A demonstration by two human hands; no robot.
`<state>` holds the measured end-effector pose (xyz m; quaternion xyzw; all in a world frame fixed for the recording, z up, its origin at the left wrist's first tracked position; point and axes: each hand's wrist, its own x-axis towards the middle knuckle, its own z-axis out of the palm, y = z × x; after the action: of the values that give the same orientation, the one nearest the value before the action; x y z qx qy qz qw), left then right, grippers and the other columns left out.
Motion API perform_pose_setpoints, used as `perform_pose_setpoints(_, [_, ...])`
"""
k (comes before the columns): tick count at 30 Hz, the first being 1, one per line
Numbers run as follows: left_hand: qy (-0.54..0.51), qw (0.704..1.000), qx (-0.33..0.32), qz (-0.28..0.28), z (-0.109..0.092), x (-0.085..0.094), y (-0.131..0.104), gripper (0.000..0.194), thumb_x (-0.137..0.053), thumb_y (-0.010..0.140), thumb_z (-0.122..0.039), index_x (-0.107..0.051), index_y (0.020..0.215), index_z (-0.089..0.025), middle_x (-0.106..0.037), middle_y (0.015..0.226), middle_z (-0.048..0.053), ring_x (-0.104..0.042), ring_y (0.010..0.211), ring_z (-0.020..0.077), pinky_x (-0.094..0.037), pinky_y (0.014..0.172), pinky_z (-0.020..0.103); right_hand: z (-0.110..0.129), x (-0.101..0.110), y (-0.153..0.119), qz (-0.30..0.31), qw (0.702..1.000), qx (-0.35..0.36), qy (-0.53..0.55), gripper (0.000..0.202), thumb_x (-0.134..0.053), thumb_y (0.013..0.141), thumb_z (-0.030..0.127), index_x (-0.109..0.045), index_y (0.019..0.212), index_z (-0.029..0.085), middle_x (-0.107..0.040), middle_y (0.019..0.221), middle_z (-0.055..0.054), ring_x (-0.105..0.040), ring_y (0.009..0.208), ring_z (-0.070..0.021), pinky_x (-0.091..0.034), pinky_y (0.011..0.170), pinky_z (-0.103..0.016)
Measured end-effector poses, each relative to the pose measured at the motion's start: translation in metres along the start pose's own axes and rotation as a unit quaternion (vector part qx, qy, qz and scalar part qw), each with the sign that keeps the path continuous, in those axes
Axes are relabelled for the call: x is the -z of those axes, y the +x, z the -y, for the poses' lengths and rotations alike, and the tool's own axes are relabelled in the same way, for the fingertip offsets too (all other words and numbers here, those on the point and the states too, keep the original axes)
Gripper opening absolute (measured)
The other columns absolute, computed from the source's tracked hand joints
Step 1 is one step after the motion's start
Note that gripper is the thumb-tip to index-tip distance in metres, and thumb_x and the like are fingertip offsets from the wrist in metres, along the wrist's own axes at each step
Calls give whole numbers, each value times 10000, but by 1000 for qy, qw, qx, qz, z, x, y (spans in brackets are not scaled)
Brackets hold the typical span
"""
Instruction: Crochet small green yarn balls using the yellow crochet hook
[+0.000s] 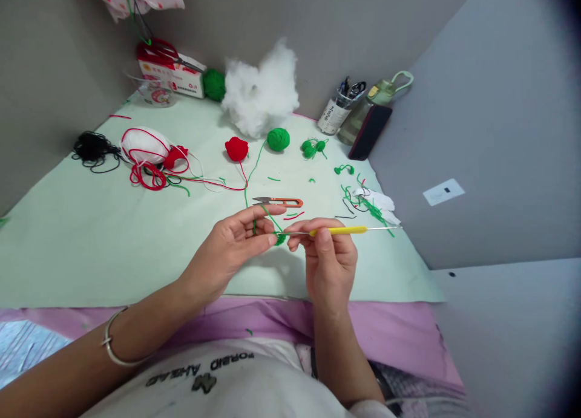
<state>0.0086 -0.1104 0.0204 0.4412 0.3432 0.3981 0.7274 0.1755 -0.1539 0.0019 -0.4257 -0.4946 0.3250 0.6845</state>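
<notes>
Between thumb and fingers, my left hand [233,242] pinches a small green crochet piece [280,239]. Green yarn loops around a finger of that hand and runs back to a green yarn ball [278,140]. My right hand [327,254] is closed on the yellow handle of a crochet hook [345,230], held nearly level. The hook's metal tip reaches the green piece, though the stitch itself is too small to make out. Just beyond my left fingers lie orange thread snips [290,202], flat on the table.
A red yarn ball [236,149] and white stuffing [261,91] sit farther back. White, red and black yarn [145,146] tangles at left. Green scraps [374,209] lie at right, below a phone [371,132] and a pen cup [333,117]. Grey panels [490,133] bound the table.
</notes>
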Motion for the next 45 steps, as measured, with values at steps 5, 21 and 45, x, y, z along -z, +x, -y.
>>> perform_pose_setpoints(5, [25,1000,-14,-3,-1,0,-2,332,-826,858,-276,-819,1186,-321,-618,898,-8,-574,865,153,-479,823,265,7,-1,-6,6,995,67,-72,182,-540,1060,249,-719,1032,231,-800,955,-45,-746,726,-152,-639,671,-326])
perform_pose_setpoints(21, [-116,991,62,23,-1,-7,-1,370,-861,824,-261,-798,1188,-236,-666,797,-22,-586,761,118,-479,802,247,-20,0,-23,25,863,322,-390,568,-692,929,63,-665,1409,365,-763,1167,-68,-759,1041,-224,-679,808,-354])
perform_pose_setpoints(45, [-139,986,74,51,2,-5,4,348,-872,824,-279,-837,1170,-280,-728,905,-2,-611,865,113,-494,876,230,-4,-7,-14,13,919,259,-297,373,-640,978,96,-755,1245,330,-774,1123,-61,-746,964,-191,-653,771,-351])
